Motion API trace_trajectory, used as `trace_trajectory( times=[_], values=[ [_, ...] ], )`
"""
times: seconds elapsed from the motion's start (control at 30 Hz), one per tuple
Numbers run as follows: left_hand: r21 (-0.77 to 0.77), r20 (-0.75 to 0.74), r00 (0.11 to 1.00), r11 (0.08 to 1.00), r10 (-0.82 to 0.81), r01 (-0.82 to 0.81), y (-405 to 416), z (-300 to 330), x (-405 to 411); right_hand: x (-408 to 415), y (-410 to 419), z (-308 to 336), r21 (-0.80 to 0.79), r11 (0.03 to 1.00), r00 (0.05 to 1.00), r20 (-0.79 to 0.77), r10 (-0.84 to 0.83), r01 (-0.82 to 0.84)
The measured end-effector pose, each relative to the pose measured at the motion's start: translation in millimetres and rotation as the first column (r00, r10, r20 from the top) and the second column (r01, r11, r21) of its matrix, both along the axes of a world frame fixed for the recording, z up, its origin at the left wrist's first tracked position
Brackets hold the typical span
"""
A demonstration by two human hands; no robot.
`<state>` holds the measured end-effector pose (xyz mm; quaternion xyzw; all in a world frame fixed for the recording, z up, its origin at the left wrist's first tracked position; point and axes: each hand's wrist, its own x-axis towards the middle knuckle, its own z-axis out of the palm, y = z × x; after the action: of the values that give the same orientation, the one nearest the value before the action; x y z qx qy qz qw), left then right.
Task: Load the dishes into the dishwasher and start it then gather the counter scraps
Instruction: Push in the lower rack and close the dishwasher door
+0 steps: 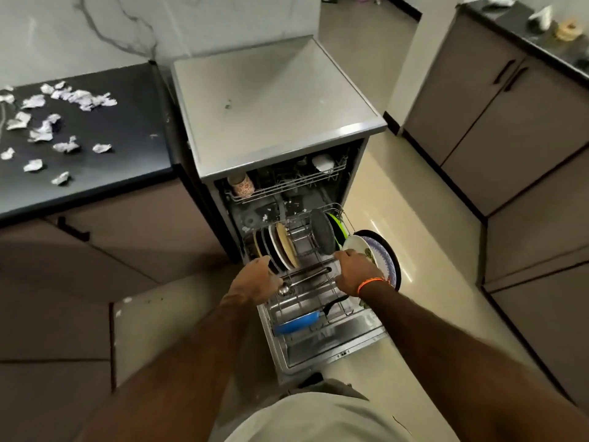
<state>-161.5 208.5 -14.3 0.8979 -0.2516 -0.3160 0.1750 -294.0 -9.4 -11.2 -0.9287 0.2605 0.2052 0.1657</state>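
Foil scraps [47, 122] litter the dark table [127, 154]. At the open dishwasher [277, 100], the left hand [255, 280] curls on the lower rack [306, 301] among plates [280, 247] — right hand [355, 269], fingers bent, grips the rack's far side.

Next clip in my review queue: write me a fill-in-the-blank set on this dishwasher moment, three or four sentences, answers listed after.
1. The dishwasher door is ____.
2. The crumpled foil scraps lie on the ____ counter.
3. The frying pan at the near end of the lower rack is coloured ____.
4. The orange band sits on the wrist of the ____ hand.

Answers: open; black; blue; right
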Motion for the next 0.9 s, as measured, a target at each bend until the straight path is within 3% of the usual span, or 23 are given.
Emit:
trace_trajectory(
  times=[0.33,0.6,0.77,0.9],
  values=[
    [0.097,-0.098,0.993,0.994,0.063,-0.053,41,-49,-93,-66,23,-13,0.017,0.987,0.984,-0.066,0.163,-0.162],
    [0.131,-0.105,0.971,0.97,0.217,-0.203,9,-71,-167,-128,-44,-52,0.026,0.958,0.947,-0.144,0.287,-0.287],
    [0.155,-0.145,0.947,0.952,0.286,-0.264,-37,-122,-205,-137,-90,-117,0.065,0.916,0.906,-0.13,0.402,-0.397],
    [0.172,-0.157,0.958,0.962,0.24,-0.212,-70,-210,-212,-132,-109,-210,0.021,0.86,0.854,-0.109,0.509,-0.51]
  ],
)
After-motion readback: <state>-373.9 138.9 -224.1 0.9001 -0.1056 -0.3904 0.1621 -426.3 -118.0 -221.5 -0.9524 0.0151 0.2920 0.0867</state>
